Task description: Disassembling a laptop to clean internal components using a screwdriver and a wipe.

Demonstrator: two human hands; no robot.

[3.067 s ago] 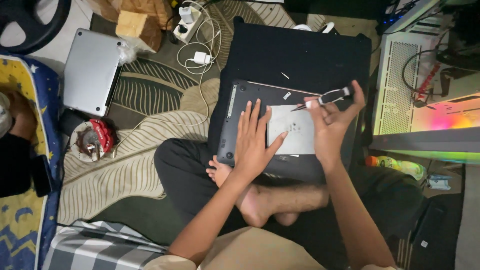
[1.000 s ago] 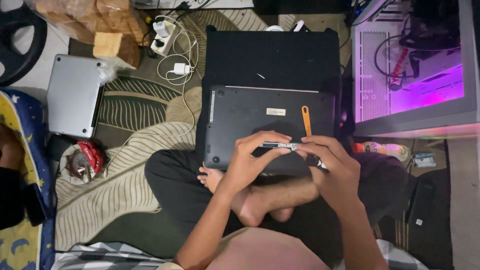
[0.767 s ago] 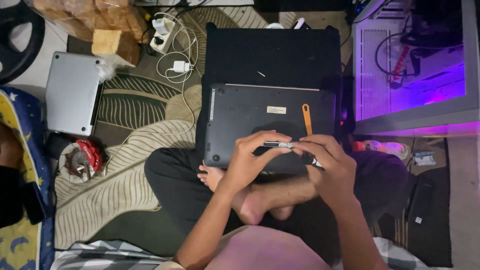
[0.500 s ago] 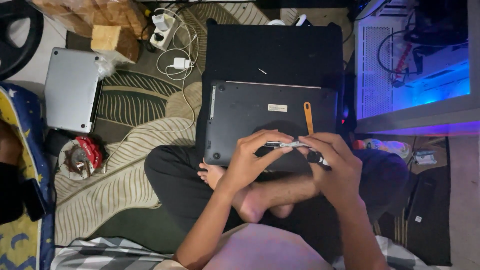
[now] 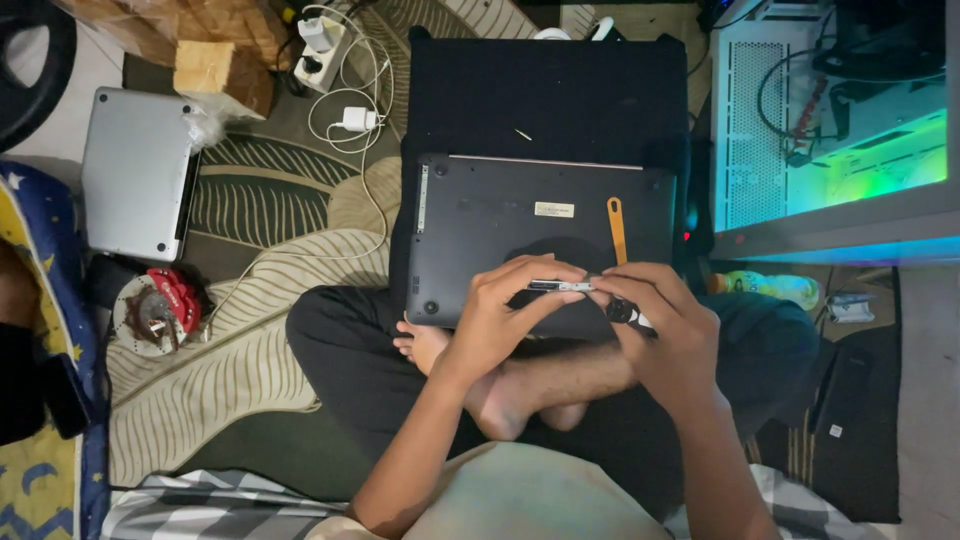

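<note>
A dark laptop (image 5: pixel 500 220) lies upside down on a black mat (image 5: pixel 540 100) in front of my crossed legs. My left hand (image 5: pixel 500 320) and my right hand (image 5: pixel 660 335) meet above its near edge. Between the fingertips of both hands is a thin silver screwdriver shaft (image 5: pixel 560 287). Its black handle (image 5: pixel 625 312) sits in my right hand. An orange pry tool (image 5: pixel 617 230) rests on the laptop's base, just beyond my right hand.
A closed silver laptop (image 5: pixel 135 170) lies on the rug at left, near a red brake part (image 5: pixel 160 305). A power strip with white chargers and cables (image 5: pixel 330 60) is at the top. An open lit computer case (image 5: pixel 830 120) stands at right.
Three seconds ago both hands lay flat on a pale sheet on the laptop. Now they hold the screwdriver together. Over the last second the hands hardly move; the case light turns from purple to green.
</note>
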